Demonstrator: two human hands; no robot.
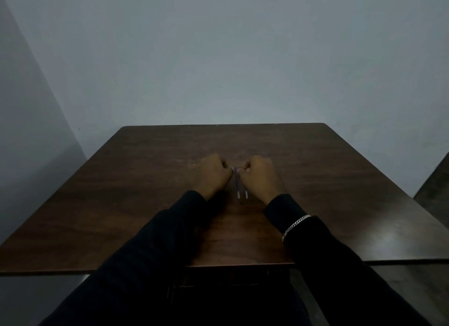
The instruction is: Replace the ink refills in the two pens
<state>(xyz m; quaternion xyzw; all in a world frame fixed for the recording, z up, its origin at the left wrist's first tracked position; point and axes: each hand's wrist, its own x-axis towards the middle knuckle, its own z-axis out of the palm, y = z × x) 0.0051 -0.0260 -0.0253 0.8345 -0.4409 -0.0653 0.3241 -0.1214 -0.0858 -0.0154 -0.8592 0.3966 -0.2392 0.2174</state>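
Two thin pens (240, 187) lie side by side on the dark wooden table (145, 192), running toward me, with pale tips at their near ends. My left hand (213, 173) and my right hand (260, 175) rest on either side of them, fingers curled, thumbs and fingertips meeting at the pens' far ends. The dim light hides which pen each hand pinches. Loose refills are not visible.
A plain grey wall (218, 58) rises right behind the table's far edge. A second dark surface (435, 184) shows at the right edge. A silver bracelet (295, 226) sits over my right dark sleeve.
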